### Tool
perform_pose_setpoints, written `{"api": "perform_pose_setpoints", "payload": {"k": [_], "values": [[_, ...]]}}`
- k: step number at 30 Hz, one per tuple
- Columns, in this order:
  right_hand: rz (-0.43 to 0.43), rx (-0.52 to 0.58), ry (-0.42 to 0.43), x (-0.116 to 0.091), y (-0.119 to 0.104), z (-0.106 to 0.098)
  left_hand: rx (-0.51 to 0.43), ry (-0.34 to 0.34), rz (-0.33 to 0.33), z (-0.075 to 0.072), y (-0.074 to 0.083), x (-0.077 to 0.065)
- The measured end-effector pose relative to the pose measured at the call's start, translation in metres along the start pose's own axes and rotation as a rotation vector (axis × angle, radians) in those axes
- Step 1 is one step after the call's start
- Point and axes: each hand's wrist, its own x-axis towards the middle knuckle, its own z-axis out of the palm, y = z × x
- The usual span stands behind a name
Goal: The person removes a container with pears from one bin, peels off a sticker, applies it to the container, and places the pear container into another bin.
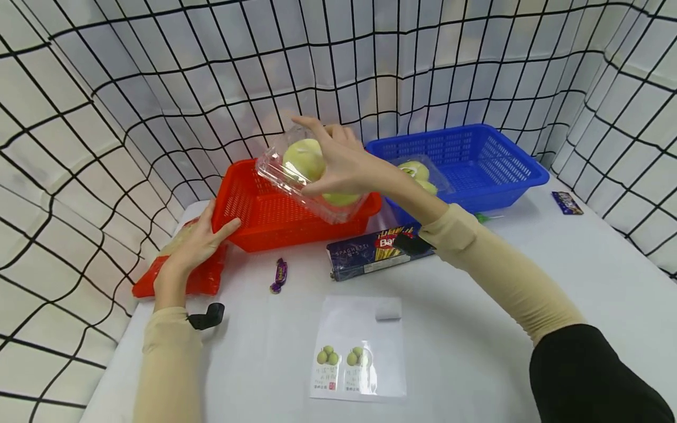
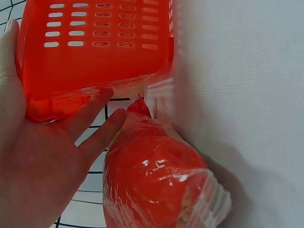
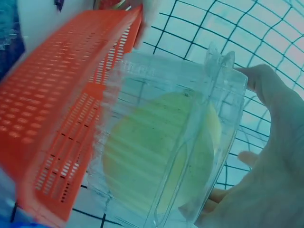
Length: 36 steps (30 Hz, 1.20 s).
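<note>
My right hand (image 1: 341, 155) grips a clear plastic clamshell box (image 3: 152, 69) from its edge. Inside the box are pale green round fruits (image 1: 305, 160), one with a white label. The box is tilted over the red basket (image 1: 288, 238), overlapping its rim in the head view. At the basket's left corner is my left hand (image 1: 198, 241), its thumb toward the front wall and its fingers fairly straight along the end wall. Close beside those fingers lies a red plastic-wrapped bag (image 2: 152, 171).
A blue basket (image 1: 508, 191) at the right holds another clear box of green fruits (image 1: 415, 171). In front lie a spaghetti pack (image 1: 359, 258), a purple-wrapped candy (image 1: 280, 275) and a printed sheet (image 1: 359, 329). A small dark blue packet (image 1: 567, 202) sits far right. Black netting (image 1: 328, 91) surrounds the table.
</note>
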Motion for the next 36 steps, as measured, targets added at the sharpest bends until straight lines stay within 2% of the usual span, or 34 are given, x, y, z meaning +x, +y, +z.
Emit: {"api": "perform_pose_setpoints", "payload": {"k": [4, 10, 13, 19, 23, 26, 31, 36], "values": [[-0.05, 0.01, -0.015, -0.033, 0.013, -0.004, -0.007, 0.002, 0.007, -0.001, 0.0, -0.001], [-0.004, 0.0, -0.052, -0.093, 0.035, -0.009, -0.002, 0.006, 0.018, 0.003, 0.003, 0.002], [-0.016, 0.01, -0.082, -0.123, 0.046, -0.012, -0.002, 0.0, 0.021, 0.005, 0.004, 0.004], [-0.103, 0.053, -0.242, -0.162, 0.068, -0.016, 0.012, 0.004, 0.01, 0.001, 0.001, 0.002], [-0.06, 0.074, -0.377, -0.177, 0.08, -0.015, 0.008, -0.007, 0.0, -0.001, 0.0, 0.0], [-0.017, 0.088, -0.445, -0.183, 0.087, -0.014, 0.011, -0.007, 0.003, -0.002, 0.0, -0.001], [0.004, 0.106, -0.496, -0.185, 0.095, -0.015, 0.024, -0.003, 0.007, -0.003, 0.002, -0.002], [-0.004, 0.071, -0.5, -0.185, 0.1, -0.017, 0.001, -0.002, 0.006, 0.0, 0.001, -0.004]]}}
